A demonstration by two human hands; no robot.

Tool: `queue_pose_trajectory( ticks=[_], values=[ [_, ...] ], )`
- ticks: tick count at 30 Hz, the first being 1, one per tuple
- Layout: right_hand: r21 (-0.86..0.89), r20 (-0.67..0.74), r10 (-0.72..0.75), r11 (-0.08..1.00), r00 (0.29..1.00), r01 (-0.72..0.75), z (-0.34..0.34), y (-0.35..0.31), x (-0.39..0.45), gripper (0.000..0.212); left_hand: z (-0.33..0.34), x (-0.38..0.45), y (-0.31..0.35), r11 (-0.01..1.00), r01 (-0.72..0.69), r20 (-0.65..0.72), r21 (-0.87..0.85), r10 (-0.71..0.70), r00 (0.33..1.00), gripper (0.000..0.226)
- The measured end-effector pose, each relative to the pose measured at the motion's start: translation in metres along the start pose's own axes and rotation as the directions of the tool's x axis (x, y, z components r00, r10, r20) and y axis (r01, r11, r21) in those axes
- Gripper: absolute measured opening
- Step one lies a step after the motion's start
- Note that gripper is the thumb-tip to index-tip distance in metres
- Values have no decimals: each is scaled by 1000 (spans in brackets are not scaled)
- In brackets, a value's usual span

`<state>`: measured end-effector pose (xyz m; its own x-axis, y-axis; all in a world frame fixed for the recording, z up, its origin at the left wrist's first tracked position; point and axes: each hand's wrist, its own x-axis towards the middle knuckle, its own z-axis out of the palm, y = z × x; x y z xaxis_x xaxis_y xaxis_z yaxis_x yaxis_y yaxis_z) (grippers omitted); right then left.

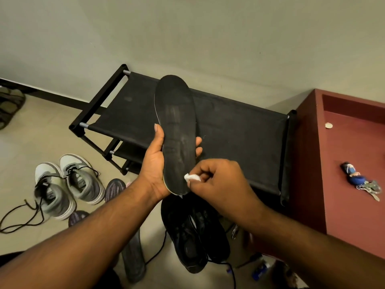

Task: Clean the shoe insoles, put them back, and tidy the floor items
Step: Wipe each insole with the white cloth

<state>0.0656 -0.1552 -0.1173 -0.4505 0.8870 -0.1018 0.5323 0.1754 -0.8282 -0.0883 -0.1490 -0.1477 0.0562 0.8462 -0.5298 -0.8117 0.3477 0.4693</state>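
Observation:
My left hand [155,163] grips a long black insole [177,126] upright above the shoe rack, thumb on its left edge and fingers wrapped behind its right edge. My right hand [218,180] pinches a small white wad of tissue [191,177] against the heel end of that insole. Below on the floor stands a pair of black shoes [193,236]. A grey pair of sneakers [68,184] with loose black laces lies at the left. A dark insole [133,257] lies flat on the floor under my left forearm, and two purplish insoles [115,188] lie beside the grey sneakers.
A black fabric-topped shoe rack [239,130] stands against the wall. A red-brown cabinet [308,163] at the right carries a coin [329,125] and a blue keychain with keys [360,180]. A sandal [10,107] sits at the far left. A black cable [229,272] and small items lie near the black shoes.

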Motion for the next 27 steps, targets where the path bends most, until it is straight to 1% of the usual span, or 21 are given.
queue_pose_trajectory(
  ticks=[1, 3, 4, 6, 8, 9, 10, 12, 14, 16, 19, 21, 23, 25, 27],
  values=[
    [57, 7, 23, 998, 1000, -23, 4, -2, -4, 8, 1, 0, 0, 1000, -13, -7, -10, 13, 1000, 80],
    [203, 69, 69, 976, 995, -82, 12, -7, -9, 5, 1, 0, -1, 999, -48, -41, -22, 47, 998, 78],
    [306, 117, 93, 944, 989, -125, 15, -11, -11, 3, 1, 0, -2, 998, -66, -54, -25, 64, 996, 79],
    [501, 189, 147, 836, 971, -225, 13, -17, -8, 5, 1, 0, -1, 995, -93, -54, -33, 91, 994, 85],
    [587, 165, 220, 762, 961, -275, 2, -19, -1, 6, 2, -1, 0, 995, -94, -34, -43, 93, 995, 89],
    [597, 133, 256, 750, 957, -284, -5, -18, 3, 6, 3, -1, 1, 994, -99, -32, -46, 98, 995, 88],
    [576, 99, 283, 766, 954, -286, -11, -15, 7, 6, 4, -2, 0, 993, -111, -36, -48, 110, 993, 86],
    [426, 29, 285, 864, 958, -270, -17, -6, 12, 8, 7, -4, -1, 990, -132, -46, -46, 130, 990, 78],
    [264, -7, 245, 936, 969, -235, -13, 0, 12, 10, 9, -7, -3, 991, -123, -51, -56, 121, 991, 72],
    [190, -9, 189, 964, 982, -184, -6, 1, 9, 12, 10, -9, -5, 991, -112, -38, -67, 109, 993, 69],
    [195, 45, 130, 971, 991, -136, 4, -4, 2, 12, 11, -10, -9, 990, -128, -46, -64, 125, 991, 69],
    [205, 97, 110, 970, 989, -128, 7, -9, -1, 10, 12, -9, -12, 989, -140, -59, -50, 137, 989, 71],
    [191, 117, 100, 974, 988, -122, 5, -10, 0, 10, 13, -9, -13, 988, -148, -63, -32, 146, 987, 76],
    [160, 82, 109, 980, 991, -122, 0, -7, 3, 11, 15, -10, -13, 989, -148, -48, -25, 146, 988, 81],
    [108, 11, 145, 984, 989, -145, -7, 0, 8, 10, 14, -10, -12, 987, -156, -37, -31, 155, 987, 84]
  ],
)
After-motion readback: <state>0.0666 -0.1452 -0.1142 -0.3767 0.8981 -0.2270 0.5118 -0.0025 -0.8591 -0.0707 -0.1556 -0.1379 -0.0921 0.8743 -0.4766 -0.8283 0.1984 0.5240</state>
